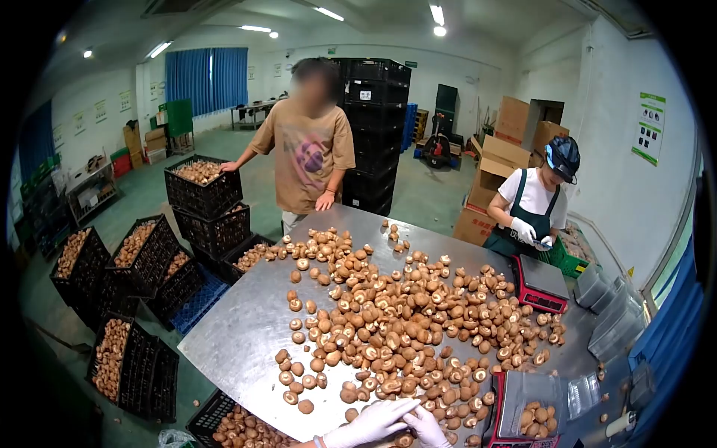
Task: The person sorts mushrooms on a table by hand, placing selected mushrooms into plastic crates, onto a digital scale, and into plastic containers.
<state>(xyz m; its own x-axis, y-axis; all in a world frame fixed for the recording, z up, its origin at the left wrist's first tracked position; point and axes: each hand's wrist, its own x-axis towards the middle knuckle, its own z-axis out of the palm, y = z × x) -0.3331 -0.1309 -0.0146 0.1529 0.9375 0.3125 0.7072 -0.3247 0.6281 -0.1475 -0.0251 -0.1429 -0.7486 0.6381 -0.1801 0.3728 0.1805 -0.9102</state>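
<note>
My left hand (373, 425), in a white glove, reaches in from the bottom edge over the near side of the mushroom pile. Its fingers point right and are drawn together. Close against its fingertips is my right hand (428, 428), also gloved in white, with its fingers bent and pressed together. Whatever lies between the two hands is hidden. Brown mushrooms (396, 321) with pale stems are heaped across the steel table (239, 321). To the right of my hands, a clear plastic tray with mushrooms (536, 420) rests on a red scale (499, 403).
Black crates of mushrooms (205, 190) stand stacked at the left. Across the table, a person in a tan shirt (306, 149) touches a crate and the table edge. Another person in a green apron (534, 205) stands behind a second red scale (541, 284). Clear trays (616, 321) line the right.
</note>
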